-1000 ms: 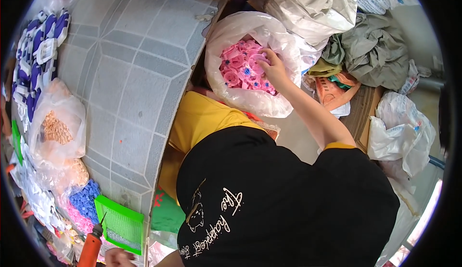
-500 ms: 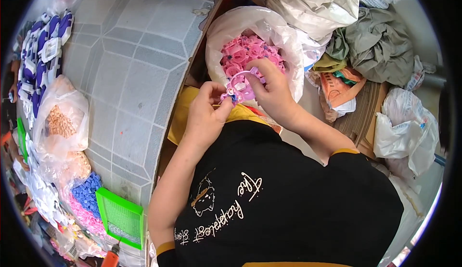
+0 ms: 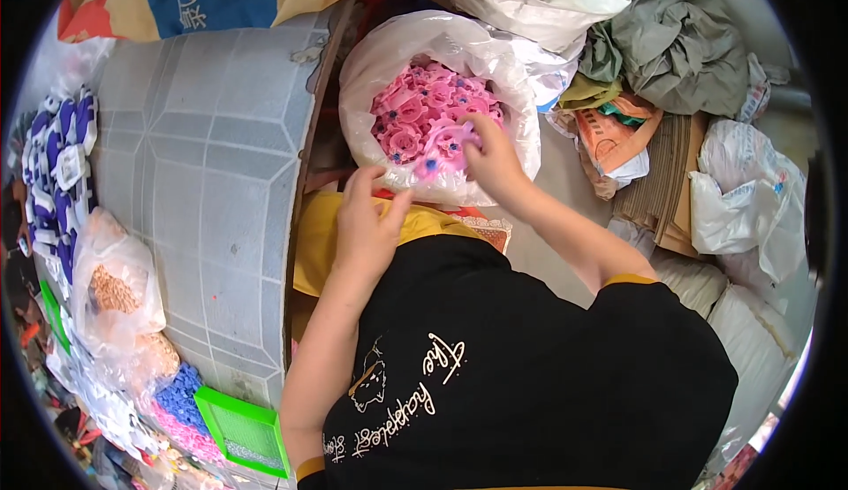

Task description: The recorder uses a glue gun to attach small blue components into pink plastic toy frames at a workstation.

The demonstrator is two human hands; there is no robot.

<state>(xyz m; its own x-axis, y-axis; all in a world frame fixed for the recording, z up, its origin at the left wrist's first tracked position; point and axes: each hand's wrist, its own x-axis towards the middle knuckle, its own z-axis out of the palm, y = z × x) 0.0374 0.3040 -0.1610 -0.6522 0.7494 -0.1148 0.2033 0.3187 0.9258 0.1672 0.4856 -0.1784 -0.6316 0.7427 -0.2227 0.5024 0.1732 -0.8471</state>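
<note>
My right hand [image 3: 496, 161] pinches a pink-purple ring-like plastic piece [image 3: 442, 152] with a dark blue bit at its lower end. Motion smears its outline, so its exact kind is unclear. It hangs over the near part of a white plastic bag [image 3: 362, 75], whose mouth is rolled wide. Inside lie many similar pink plastic pieces [image 3: 406, 106] with small blue bits. To the left and nearer to me, my left hand [image 3: 369, 225] holds nothing, its thumb and fingers apart. A yellow cloth [image 3: 320, 238] lies under that hand.
A grey tiled-pattern tabletop [image 3: 234, 163] stands on my left. Along its far side are purple-and-white parts [image 3: 62, 167], a bag of tan pieces [image 3: 115, 291], blue pieces [image 3: 181, 397] and a green tray [image 3: 243, 433]. Flattened cardboard [image 3: 658, 189] and stuffed sacks [image 3: 689, 48] sit at right.
My left hand has let go of the pink piece and opened. My right hand has carried the piece away from it, over the bag. The whole view has shifted slightly.
</note>
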